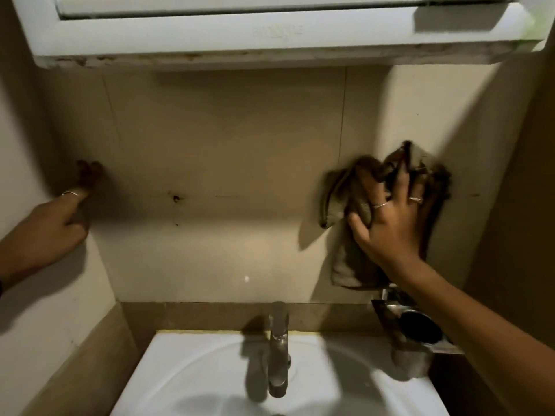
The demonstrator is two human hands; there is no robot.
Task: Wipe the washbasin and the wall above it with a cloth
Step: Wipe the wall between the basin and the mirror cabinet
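My right hand (387,223) presses a crumpled brown cloth (348,205) flat against the beige tiled wall (225,145), to the right above the washbasin. Its fingers are spread over the cloth, part of which hangs below the palm. My left hand (57,223) rests on the wall at the left with two fingers stretched out and nothing in it. The white washbasin (168,364) lies at the bottom, with a metal tap (277,346) standing at its back edge.
A white mirror cabinet (210,40) juts out overhead, its underside stained. A metal holder with a dark round object (420,325) is fixed to the wall at the basin's right, under my right forearm. The wall bears dark spots (175,199) near its middle.
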